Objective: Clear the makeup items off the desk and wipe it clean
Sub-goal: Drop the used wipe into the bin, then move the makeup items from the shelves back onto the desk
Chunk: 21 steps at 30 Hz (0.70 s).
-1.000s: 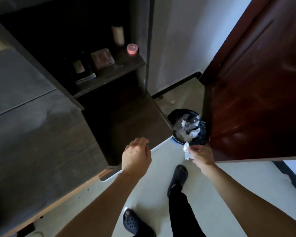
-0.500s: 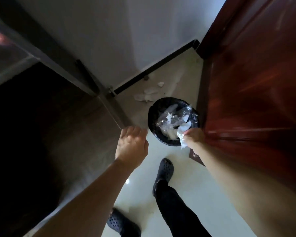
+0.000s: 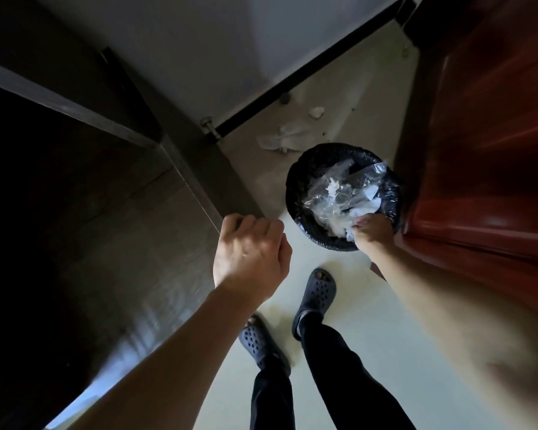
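A round bin with a black liner (image 3: 302, 172) stands on the pale floor, filled with clear plastic and white tissues. My right hand (image 3: 374, 232) reaches over the bin's near rim, fingers pinched on a crumpled white tissue (image 3: 348, 233) that sits just inside the rim. My left hand (image 3: 250, 252) hovers above the floor to the left of the bin, fingers curled closed with nothing visible in them. The desk and makeup items are out of view.
A dark red wooden door (image 3: 485, 144) stands close on the bin's right. Dark furniture (image 3: 112, 193) fills the left side. Loose white tissues (image 3: 284, 139) lie on the floor behind the bin, near the black skirting. My feet in dark clogs (image 3: 316, 293) stand below.
I have stepped closer and my view has tipped down over the bin. My right hand has carried the tissue forward and down from the bin's near side to inside its rim.
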Motion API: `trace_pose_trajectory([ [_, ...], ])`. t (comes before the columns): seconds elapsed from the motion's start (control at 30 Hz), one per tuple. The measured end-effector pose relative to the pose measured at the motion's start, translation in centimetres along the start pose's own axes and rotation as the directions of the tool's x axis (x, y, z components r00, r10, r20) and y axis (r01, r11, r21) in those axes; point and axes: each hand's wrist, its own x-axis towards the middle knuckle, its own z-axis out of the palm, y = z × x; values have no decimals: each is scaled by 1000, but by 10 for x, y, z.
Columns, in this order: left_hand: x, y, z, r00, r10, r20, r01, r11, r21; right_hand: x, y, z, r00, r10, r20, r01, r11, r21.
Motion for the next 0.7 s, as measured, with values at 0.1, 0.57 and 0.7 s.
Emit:
trace_pose_trajectory([
  [0.1,0,0,-7,990,14,139,-13,1000,-6,-24,1,-5,999,-27,-41,28,1000,15],
  [0.57,-111,-46,-193,974,-171,148,209,931,-299,-278,-118,-90,773,-595,-221,558,803,-212],
  [0.7,-149,-82,-251,968,-247,43,247,914,-321,-356,-166,-95,675,-702,-228,669,712,-212],
])
